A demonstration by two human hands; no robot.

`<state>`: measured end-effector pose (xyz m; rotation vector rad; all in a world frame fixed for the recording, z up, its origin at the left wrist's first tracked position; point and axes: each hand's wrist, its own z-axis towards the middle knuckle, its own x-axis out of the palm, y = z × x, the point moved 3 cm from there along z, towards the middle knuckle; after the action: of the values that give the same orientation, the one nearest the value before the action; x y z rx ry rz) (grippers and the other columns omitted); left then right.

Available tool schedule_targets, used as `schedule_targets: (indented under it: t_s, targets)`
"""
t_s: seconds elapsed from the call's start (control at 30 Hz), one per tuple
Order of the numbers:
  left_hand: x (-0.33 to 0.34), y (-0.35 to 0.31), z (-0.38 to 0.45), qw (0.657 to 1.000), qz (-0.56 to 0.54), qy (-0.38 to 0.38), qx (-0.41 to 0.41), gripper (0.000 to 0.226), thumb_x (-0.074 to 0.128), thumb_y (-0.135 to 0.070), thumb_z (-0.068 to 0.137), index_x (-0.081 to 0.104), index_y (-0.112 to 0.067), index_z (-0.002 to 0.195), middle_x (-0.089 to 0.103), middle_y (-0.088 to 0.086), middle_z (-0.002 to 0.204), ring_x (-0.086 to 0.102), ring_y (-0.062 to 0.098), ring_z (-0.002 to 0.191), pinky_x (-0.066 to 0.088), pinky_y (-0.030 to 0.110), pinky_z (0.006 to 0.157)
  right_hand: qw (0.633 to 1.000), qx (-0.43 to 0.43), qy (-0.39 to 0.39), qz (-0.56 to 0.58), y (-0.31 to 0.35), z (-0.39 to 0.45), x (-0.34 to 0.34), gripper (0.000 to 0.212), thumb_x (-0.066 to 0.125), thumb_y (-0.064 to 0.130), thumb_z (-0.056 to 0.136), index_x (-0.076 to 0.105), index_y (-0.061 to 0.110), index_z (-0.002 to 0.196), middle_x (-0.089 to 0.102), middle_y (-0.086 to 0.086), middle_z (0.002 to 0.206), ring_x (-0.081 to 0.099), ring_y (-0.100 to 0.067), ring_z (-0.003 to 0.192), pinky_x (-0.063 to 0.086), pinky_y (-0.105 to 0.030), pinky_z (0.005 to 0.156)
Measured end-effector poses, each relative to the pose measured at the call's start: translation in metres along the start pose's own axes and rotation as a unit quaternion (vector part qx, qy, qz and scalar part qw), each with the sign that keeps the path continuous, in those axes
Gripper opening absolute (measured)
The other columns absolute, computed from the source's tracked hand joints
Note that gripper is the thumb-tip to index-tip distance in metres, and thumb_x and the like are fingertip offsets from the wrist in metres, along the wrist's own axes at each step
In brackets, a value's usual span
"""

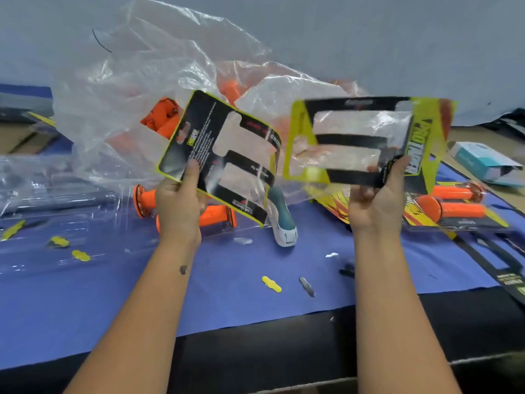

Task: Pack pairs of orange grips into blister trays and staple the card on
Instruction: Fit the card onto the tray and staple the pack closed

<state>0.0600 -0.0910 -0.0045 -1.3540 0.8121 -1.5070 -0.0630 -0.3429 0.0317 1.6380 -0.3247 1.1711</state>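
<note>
I see two cards held up over the blue cloth [227,294], one in each hand. My left hand [179,206] pinches the left card [221,157] at its lower corner, thumb pressed on the printed face and fingers curled behind; this card tilts, black with a yellow rim and two cut-out windows. My right hand [377,200] pinches the right card [366,140] at its bottom edge, thumb on the front, fingers hidden behind it; this one is yellow and black, also with two windows. The two cards are near each other but apart.

Below the left card, two orange grips [145,200] lie on the cloth, partly hidden by my left hand; they seem to sit in a clear tray, though its outline is too faint to be sure. Near the cloth's right edge, a finished pack [454,206] holds two grips under clear plastic on a yellow card. A big clear bag [136,89] at the back edge holds more orange grips; I cannot count them through the film.

A teal and white stapler [284,220] stands between my hands. Clear trays [42,180] lie stacked toward the left edge. I count four small yellow offcuts [271,284] scattered on the cloth. A light blue box [483,163] lies open beyond the right edge.
</note>
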Motion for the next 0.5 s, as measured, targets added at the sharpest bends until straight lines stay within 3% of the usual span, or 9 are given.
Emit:
schedule_targets:
  t_s: [0.07, 0.13, 0.2, 0.3, 0.37, 0.43, 0.5]
  targets:
    - [0.005, 0.004, -0.006, 0.997, 0.062, 0.025, 0.031, 0.055, 0.058, -0.031, 0.097, 0.053, -0.018, 0.044, 0.043, -0.006, 0.033, 0.036, 0.006, 0.031, 0.031, 0.016, 0.038, 0.999, -0.002, -0.042, 0.019, 0.007, 0.003, -0.004, 0.023, 0.054, 0.041, 0.098, 0.061, 0.020, 0.093, 0.063, 0.008, 0.067, 0.041, -0.004, 0.044, 0.036, -0.014, 0.047]
    - [0.007, 0.008, -0.009, 0.993, 0.095, 0.053, 0.049, 0.051, 0.059, -0.034, 0.095, 0.062, -0.026, 0.044, 0.050, -0.003, 0.036, 0.042, 0.006, 0.034, 0.036, 0.016, 0.042, 0.994, -0.011, -0.097, 0.047, 0.010, 0.005, -0.008, 0.022, 0.057, 0.035, 0.098, 0.058, 0.014, 0.090, 0.064, 0.003, 0.067, 0.053, -0.005, 0.047, 0.043, -0.015, 0.047]
    - [0.009, 0.010, -0.011, 0.989, 0.114, 0.069, 0.058, 0.054, 0.059, -0.038, 0.092, 0.058, -0.021, 0.041, 0.052, -0.001, 0.037, 0.044, 0.008, 0.035, 0.039, 0.016, 0.044, 0.989, -0.013, -0.134, 0.055, 0.008, 0.005, -0.012, 0.019, 0.059, 0.027, 0.098, 0.052, 0.010, 0.096, 0.066, -0.003, 0.077, 0.064, -0.008, 0.061, 0.050, -0.015, 0.053]
    - [0.011, 0.011, -0.014, 0.986, 0.136, 0.076, 0.059, 0.058, 0.059, -0.043, 0.089, 0.054, -0.015, 0.038, 0.051, 0.002, 0.038, 0.043, 0.012, 0.036, 0.039, 0.018, 0.044, 0.990, -0.004, -0.134, 0.047, -0.002, 0.006, -0.017, 0.011, 0.056, 0.015, 0.099, 0.052, 0.007, 0.093, 0.063, -0.009, 0.087, 0.065, -0.012, 0.076, 0.056, -0.018, 0.069]
    - [0.012, 0.008, -0.016, 0.985, 0.143, 0.069, 0.069, 0.059, 0.059, -0.043, 0.089, 0.051, -0.009, 0.041, 0.049, 0.004, 0.038, 0.043, 0.016, 0.038, 0.039, 0.023, 0.044, 0.993, 0.025, -0.114, 0.008, -0.009, 0.006, -0.015, 0.011, 0.054, 0.012, 0.099, 0.055, 0.008, 0.090, 0.060, -0.006, 0.086, 0.063, -0.012, 0.076, 0.054, -0.021, 0.074]
    - [0.012, 0.003, -0.018, 0.980, 0.165, 0.038, 0.104, 0.057, 0.057, -0.044, 0.088, 0.053, 0.002, 0.055, 0.048, 0.015, 0.044, 0.042, 0.020, 0.045, 0.037, 0.034, 0.047, 0.989, 0.044, -0.109, -0.088, -0.017, 0.000, -0.010, 0.013, 0.055, 0.012, 0.098, 0.051, 0.013, 0.085, 0.054, -0.002, 0.077, 0.060, -0.010, 0.060, 0.049, -0.020, 0.058]
    - [0.011, -0.002, -0.024, 0.971, 0.189, 0.002, 0.146, 0.051, 0.054, -0.045, 0.089, 0.058, -0.003, 0.062, 0.054, 0.011, 0.048, 0.043, 0.016, 0.048, 0.037, 0.037, 0.050, 0.973, 0.015, -0.063, -0.221, -0.025, -0.012, 0.002, 0.017, 0.056, 0.011, 0.095, 0.048, 0.015, 0.080, 0.047, 0.000, 0.065, 0.050, -0.010, 0.044, 0.036, -0.019, 0.043]
